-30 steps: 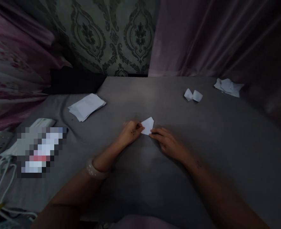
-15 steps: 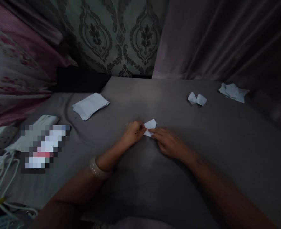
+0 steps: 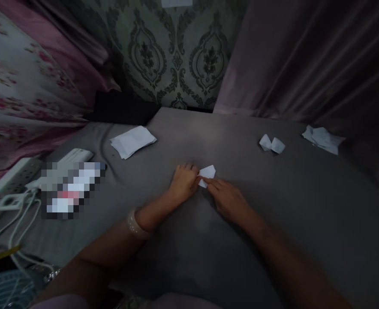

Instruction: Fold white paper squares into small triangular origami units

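Observation:
A small folded piece of white paper [image 3: 208, 172] is between my two hands, low over the grey cloth. My left hand [image 3: 183, 183] has its fingers closed on the paper's left end, and its thumb meets the right fingertips there. From the other side, my right hand [image 3: 227, 198] pinches the lower edge, its fingers close together and the index finger on the fold. The fingers partly cover the paper, so the crease itself is hidden. A pale bangle [image 3: 136, 224] circles my left wrist.
A stack of white paper sheets [image 3: 133, 141] lies at the left. To the right are a bow-shaped folded paper [image 3: 272, 144] and some crumpled-looking papers [image 3: 323, 139]. Further left are a blurred-out phone-like object [image 3: 75, 189], a power strip [image 3: 12, 178] and white cables [image 3: 19, 214].
My view has turned slightly left, so everything sits further right in the picture. Both hands stay at the paper, with the left fingers now curled over a little more of its left end.

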`<state>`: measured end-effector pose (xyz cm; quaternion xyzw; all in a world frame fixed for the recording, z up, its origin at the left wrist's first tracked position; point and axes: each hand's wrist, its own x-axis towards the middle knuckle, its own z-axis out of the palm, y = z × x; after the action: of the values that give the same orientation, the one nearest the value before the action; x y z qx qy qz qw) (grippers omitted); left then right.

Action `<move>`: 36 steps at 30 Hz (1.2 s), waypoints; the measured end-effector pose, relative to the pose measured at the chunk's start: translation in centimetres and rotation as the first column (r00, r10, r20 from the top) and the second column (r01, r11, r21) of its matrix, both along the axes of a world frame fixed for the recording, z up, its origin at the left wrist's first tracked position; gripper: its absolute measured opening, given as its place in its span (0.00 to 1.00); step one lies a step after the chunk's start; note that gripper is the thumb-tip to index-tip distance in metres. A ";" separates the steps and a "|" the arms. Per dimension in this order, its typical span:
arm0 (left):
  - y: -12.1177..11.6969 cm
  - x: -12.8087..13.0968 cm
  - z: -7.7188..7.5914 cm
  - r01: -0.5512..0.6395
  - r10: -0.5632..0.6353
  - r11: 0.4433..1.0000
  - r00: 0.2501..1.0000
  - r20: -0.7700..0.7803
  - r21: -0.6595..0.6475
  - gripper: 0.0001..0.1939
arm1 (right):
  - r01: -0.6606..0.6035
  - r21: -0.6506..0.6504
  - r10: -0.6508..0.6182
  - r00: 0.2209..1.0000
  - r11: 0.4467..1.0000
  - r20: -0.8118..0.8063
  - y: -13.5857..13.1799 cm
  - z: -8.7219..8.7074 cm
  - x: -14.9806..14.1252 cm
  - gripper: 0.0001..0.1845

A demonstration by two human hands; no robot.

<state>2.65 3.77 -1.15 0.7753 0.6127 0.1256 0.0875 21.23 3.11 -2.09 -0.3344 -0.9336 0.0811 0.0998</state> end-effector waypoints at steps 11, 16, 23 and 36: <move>-7.9 3.6 -3.2 0.117 -0.099 0.985 0.986 -0.137 0.130 0.36 | -0.002 -0.015 0.002 1.000 1.000 -0.016 0.4 -0.6 0.2 0.21; -7.7 2.9 -2.5 0.126 -0.113 0.985 0.988 -0.107 0.116 0.35 | 0.001 -0.016 -0.001 1.000 1.000 0.008 0.3 -0.5 0.1 0.22; -7.5 1.9 -2.5 0.016 -0.001 0.992 0.993 -0.119 0.123 0.32 | -0.001 0.001 0.001 1.000 1.000 0.030 0.3 -0.3 0.1 0.21; -1.2 -2.4 -2.0 -0.250 0.283 0.959 0.876 0.391 -0.134 0.09 | 0.057 0.003 -0.057 0.998 0.998 0.030 -0.7 0.6 -0.7 0.22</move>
<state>0.24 2.57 -3.16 0.6362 0.6865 0.2707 0.2253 20.50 2.37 -1.45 -0.3619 -0.9252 0.0721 0.0882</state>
